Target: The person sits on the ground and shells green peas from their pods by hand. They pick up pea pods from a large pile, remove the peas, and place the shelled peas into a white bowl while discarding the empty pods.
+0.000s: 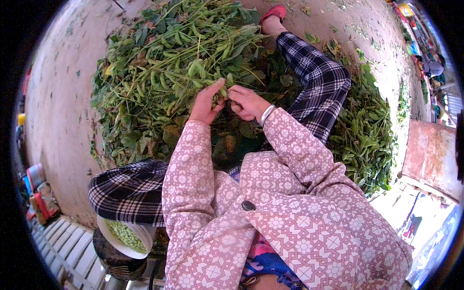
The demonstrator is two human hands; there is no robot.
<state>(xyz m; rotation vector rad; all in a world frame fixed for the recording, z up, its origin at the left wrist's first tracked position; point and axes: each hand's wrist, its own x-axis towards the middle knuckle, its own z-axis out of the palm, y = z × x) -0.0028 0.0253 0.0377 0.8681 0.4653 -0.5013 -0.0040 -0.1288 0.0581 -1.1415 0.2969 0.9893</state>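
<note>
Both hands meet over a heap of green soybean plants (156, 69) with pods and leaves still on the stalks. My left hand (206, 105) grips a sprig of plump green pods (197, 69), its thumb pointing up along them. Close against it, my right hand (250, 103) pinches a green pod (223, 92) between thumb and bent forefinger; its other fingers curl into the palm. A silver bangle (267, 114) circles the right wrist. The undersides of the pods in the left palm are hidden by the fingers.
By my left knee, a white bowl (143, 237) of shelled green beans (125, 235) rests on a dark round stool (119, 261). More bean plants (366, 141) lie beyond my right leg. Leaf scraps litter the concrete floor (61, 108). A rusty panel (431, 156) stands at far right.
</note>
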